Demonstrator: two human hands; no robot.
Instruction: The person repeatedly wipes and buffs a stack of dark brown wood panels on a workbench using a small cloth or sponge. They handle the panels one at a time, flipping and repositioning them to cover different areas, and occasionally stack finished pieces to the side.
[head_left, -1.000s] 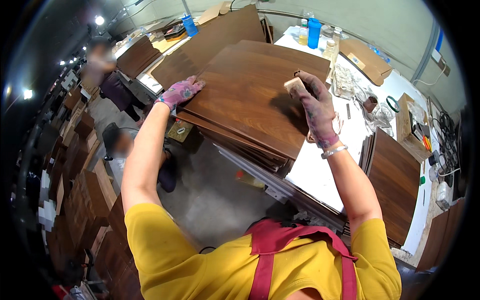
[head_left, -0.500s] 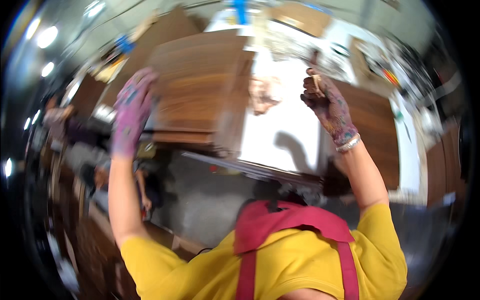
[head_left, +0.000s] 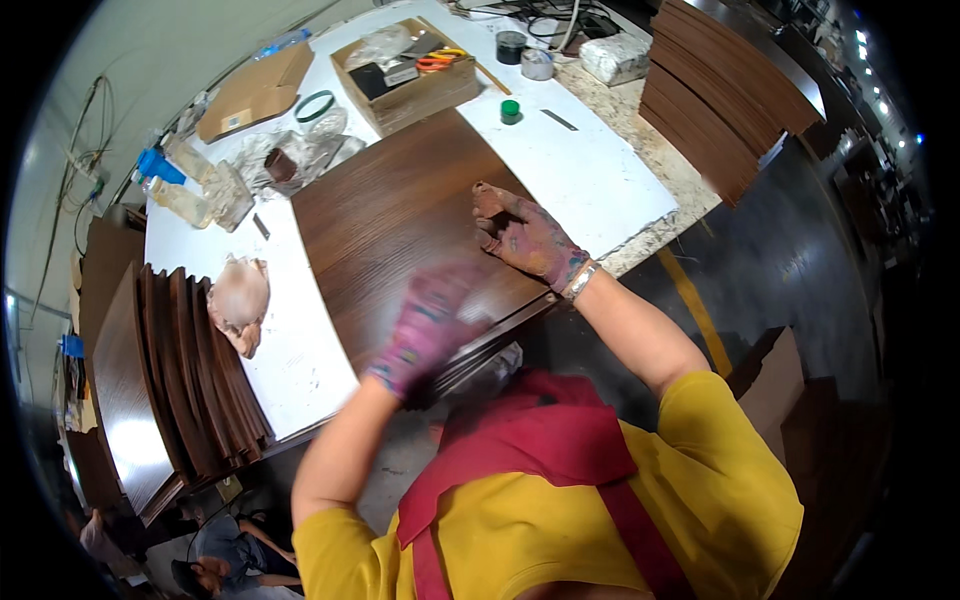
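Observation:
A dark brown wood-grain panel (head_left: 400, 215) lies flat on the white-topped table in front of me. My left hand (head_left: 430, 325), in a stained pink-purple glove, is over the panel's near left part, blurred by motion. Its thumb stands apart from the fingers, and nothing shows in it. My right hand (head_left: 530, 240), in a similar glove with brown-stained fingers, is over the panel's right side. Its fingers are curled toward the thumb; what they hold, if anything, I cannot make out. A crumpled pinkish cloth (head_left: 240, 300) lies to the left.
Brown panels (head_left: 190, 380) stand stacked at the left, with another tall stack (head_left: 715, 100) at the far right. Behind the panel are a cardboard box (head_left: 430, 105) with orange-handled tools, a green-lidded jar (head_left: 510, 112) and plastic bottles (head_left: 180, 200). A person (head_left: 225, 555) is low at the lower left.
My view has swung right, so the panel stack and cloth now sit farther left. My left hand has moved from beside the stack to over the single panel; my right hand stays curled.

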